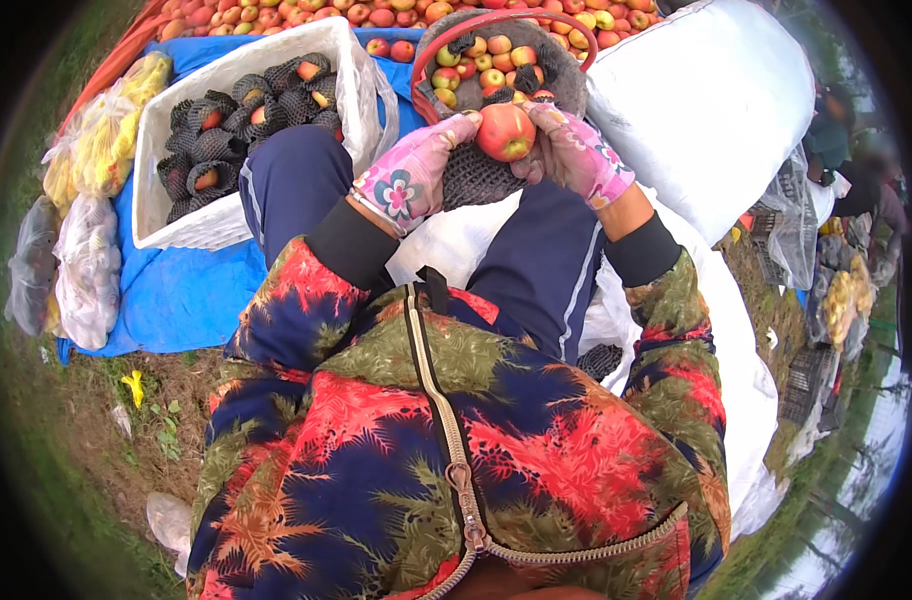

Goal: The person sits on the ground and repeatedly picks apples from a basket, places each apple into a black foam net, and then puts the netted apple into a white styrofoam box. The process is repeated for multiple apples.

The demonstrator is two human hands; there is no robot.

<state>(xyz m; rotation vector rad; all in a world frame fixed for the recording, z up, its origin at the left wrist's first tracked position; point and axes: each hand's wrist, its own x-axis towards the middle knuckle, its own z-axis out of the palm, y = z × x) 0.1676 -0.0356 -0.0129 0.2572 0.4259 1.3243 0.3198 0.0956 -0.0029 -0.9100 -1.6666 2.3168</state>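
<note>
Between my hands is a red-yellow apple (pixel 506 131), held upright in front of me. My left hand (pixel 413 170), in a pink floral glove, grips its left side, and my right hand (pixel 576 160), gloved alike, has fingers and thumb on its right side. Black foam mesh (pixel 476 180) is just below the apple; whether either hand also holds it, I cannot tell. Behind the apple stands a grey-lined basket (pixel 573 85) with a red handle, holding several apples and some mesh sleeves.
A white crate (pixel 146 205) of apples in black sleeves sits left on blue tarp (pixel 166 300), beside yellow-filled bags (pixel 116 140). Apples (pixel 256 14) are piled at the back. A large white sack (pixel 706 110) is right. Other people (pixel 831 130) and black crates (pixel 806 385) are far right.
</note>
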